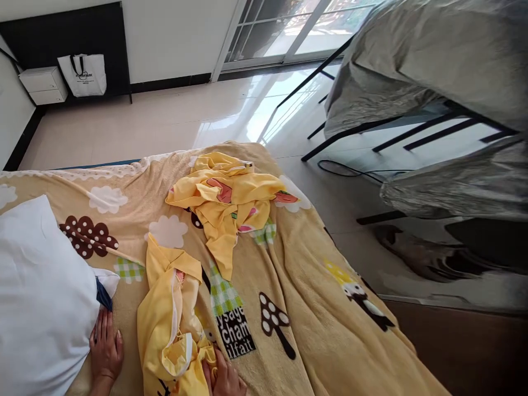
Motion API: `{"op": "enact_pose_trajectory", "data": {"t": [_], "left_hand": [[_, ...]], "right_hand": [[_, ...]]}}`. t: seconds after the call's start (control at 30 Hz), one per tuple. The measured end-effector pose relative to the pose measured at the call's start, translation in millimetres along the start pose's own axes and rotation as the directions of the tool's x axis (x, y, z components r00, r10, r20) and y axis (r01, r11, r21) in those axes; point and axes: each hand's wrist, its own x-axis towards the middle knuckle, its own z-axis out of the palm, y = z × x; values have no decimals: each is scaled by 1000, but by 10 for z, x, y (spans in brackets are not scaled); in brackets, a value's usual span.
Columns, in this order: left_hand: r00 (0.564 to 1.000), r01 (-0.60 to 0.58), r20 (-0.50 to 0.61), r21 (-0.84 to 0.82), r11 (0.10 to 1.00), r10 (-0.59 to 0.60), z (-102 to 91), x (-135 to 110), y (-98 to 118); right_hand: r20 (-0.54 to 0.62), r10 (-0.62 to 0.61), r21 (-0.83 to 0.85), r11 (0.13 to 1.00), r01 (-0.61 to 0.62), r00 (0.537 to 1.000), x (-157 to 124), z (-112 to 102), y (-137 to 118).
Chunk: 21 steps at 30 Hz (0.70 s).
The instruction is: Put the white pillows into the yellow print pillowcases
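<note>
Cloth (157,319) nearest, yellow, long axis pointing forward

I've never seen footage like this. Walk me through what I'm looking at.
No machine here: these are a person's bare hands, filmed by a camera worn on the head, looking forward and down. A tan patterned blanket covers the surface. On it lie a white pillow, a nearer yellow cloth and a farther yellow cloth, both crumpled. The left hand lies flat by the pillow's edge, with nothing visibly held. The right hand touches the nearer yellow cloth; whether it grips is unclear.
</note>
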Motion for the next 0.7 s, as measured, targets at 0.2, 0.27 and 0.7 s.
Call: {"op": "enact_pose_trajectory", "data": {"t": [0.2, 0.27, 0.7], "left_hand": [[996, -23, -90, -14, 1000, 22, 47, 18, -1], [991, -15, -135, -20, 1000, 12, 86, 42, -10], [993, -34, -115, -46, 998, 29, 238, 69, -42]], "right_hand": [[-150, -188, -197, 968, 157, 971, -2, 193, 111], [-167, -216, -224, 958, 177, 962, 30, 202, 109], [-161, -287, -371, 904, 211, 944, 80, 319, 193]]}}
